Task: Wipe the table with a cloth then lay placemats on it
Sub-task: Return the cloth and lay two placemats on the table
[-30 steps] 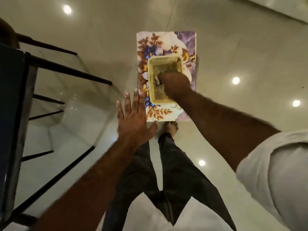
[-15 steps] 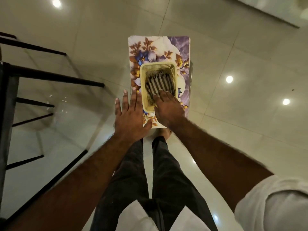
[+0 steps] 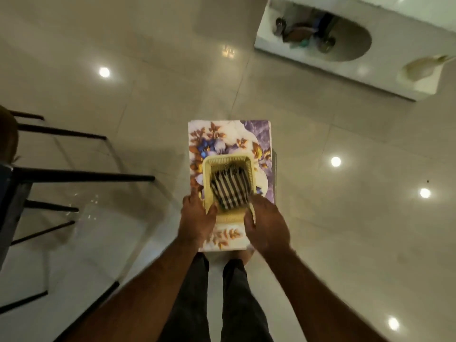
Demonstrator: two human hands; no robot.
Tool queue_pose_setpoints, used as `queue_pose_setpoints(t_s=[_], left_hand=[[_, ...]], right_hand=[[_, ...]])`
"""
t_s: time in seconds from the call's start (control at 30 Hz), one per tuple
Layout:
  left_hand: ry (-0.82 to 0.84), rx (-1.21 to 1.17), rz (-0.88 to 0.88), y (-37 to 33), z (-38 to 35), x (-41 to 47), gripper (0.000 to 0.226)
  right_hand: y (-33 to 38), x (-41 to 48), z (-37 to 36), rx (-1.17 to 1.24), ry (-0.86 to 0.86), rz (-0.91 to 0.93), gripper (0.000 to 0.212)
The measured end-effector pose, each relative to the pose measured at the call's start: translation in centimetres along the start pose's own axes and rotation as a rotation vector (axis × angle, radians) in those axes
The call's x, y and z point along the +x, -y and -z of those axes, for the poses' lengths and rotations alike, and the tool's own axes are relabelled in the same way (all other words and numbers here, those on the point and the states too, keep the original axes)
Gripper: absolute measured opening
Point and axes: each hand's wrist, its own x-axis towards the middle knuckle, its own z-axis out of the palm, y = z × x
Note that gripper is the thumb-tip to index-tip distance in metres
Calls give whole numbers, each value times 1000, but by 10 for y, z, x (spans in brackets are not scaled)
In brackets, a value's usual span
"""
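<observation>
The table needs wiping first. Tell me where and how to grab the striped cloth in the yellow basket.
Come straight down from above: the yellow mesh basket walls in the striped cloth on every side, leaving only the top open. Pinch the folded near edge, closest to you; the fringed far end would probably just trail.

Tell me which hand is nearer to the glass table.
Left. The left hand holds the yellow basket by its left rim, beside the glass table; the right hand is across it, farther off.
</observation>
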Motion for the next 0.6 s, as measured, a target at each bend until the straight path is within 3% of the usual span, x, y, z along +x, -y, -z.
queue_pose_setpoints(t_s=[0.13,0.27,0.47,0.6], left_hand=[[41,-60,-18,-28,9,-10,47],[51,4,-4,-32,10,-11,31],[1,-105,34,-28,15,-12,34],[-37,-157,30,-21,22,-15,37]], right_hand=[[-31,-12,-5,104,-24,-184,44],[-60,-16,-15,178,-31,-362,49],[-112,-21,-46,357,167,-753,95],[-124,-30,-62,516,238,-813,103]])
